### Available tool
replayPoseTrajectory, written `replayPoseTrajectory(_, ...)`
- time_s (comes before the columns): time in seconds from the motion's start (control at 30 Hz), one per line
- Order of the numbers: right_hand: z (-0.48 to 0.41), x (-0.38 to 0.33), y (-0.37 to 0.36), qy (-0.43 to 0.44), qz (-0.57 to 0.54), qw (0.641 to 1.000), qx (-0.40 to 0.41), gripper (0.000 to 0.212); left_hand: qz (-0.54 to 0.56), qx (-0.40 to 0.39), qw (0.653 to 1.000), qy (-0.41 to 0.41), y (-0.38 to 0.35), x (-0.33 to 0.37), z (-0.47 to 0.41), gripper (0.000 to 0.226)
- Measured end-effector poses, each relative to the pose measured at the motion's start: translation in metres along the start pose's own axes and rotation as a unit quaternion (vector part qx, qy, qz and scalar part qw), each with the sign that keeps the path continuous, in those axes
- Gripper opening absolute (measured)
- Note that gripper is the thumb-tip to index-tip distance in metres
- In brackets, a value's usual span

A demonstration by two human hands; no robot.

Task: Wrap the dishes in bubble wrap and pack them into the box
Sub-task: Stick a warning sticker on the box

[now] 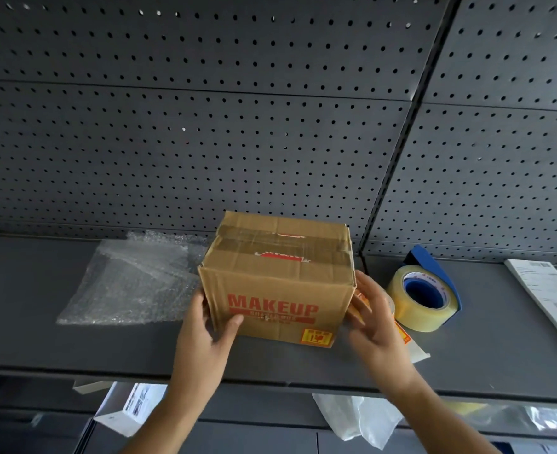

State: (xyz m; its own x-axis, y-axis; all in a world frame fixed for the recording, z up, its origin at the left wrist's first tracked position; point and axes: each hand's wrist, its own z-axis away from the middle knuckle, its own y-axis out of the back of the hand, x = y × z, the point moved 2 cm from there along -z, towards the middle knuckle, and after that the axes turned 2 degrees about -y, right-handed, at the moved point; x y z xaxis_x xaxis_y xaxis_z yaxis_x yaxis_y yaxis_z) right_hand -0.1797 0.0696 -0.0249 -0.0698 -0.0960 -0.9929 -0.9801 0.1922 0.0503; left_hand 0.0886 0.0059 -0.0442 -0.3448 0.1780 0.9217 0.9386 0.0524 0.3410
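We face a dark pegboard wall [205,126] rising behind a grey desk [41,339]. The box [277,280], brown cardboard with "MAKEUP" printed in red on its near face, stands around the middle of the desk, nearer the back edge than the front. Its top flaps are closed and crossed by strips of brown tape [283,244]. A crumpled sheet of bubble wrap [130,283] lies flat on the left part of the desk, its right edge reaching the box's left side. At the right edge of the desk we see a printed paper sheet [552,299] lying at an angle. Between it and the box sits a blue tape dispenser [424,296] loaded with a roll of clear tape. Our left hand [205,335] clasps the box's lower left corner, the thumb pressed on the near face and the fingers wrapped out of sight round the left side. Our right hand [375,316] lies with straight, spread fingers against the box's right side. A small yellow sticker [316,337] sits at the lower right of the near face.
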Motion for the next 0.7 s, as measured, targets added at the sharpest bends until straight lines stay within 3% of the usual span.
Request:
replayPoseTrajectory(0.07, -0.011, -0.003, 0.014, -0.040, -0.089, 0.994, 0.054, 0.059, 0.033, 0.082, 0.996, -0.007, -0.004, 0.006, 0.019, 0.064)
replayPoseTrajectory(0.13, -0.028, -0.013, 0.019, -0.071, -0.118, 0.987, 0.084, 0.047, 0.056, 0.115, 0.991, -0.033, -0.010, 0.014, 0.038, 0.071)
replayPoseTrajectory(0.27, -0.061, -0.050, 0.000, -0.123, -0.147, 0.978, 0.081, 0.040, 0.023, 0.052, 0.995, -0.078, -0.026, 0.032, 0.054, 0.081)
replayPoseTrajectory(0.4, -0.076, -0.069, -0.014, -0.188, -0.098, 0.974, 0.079, 0.041, 0.032, 0.005, 0.996, -0.078, -0.039, 0.045, 0.054, 0.081)
replayPoseTrajectory(0.6, -0.045, -0.055, -0.008, -0.146, -0.095, 0.982, 0.076, 0.043, 0.066, -0.015, 0.998, -0.010, -0.034, 0.041, 0.023, 0.080)
replayPoseTrajectory(0.7, -0.021, -0.044, -0.004, -0.122, -0.106, 0.984, 0.073, 0.041, 0.099, -0.035, 0.994, 0.016, -0.028, 0.040, -0.003, 0.068)
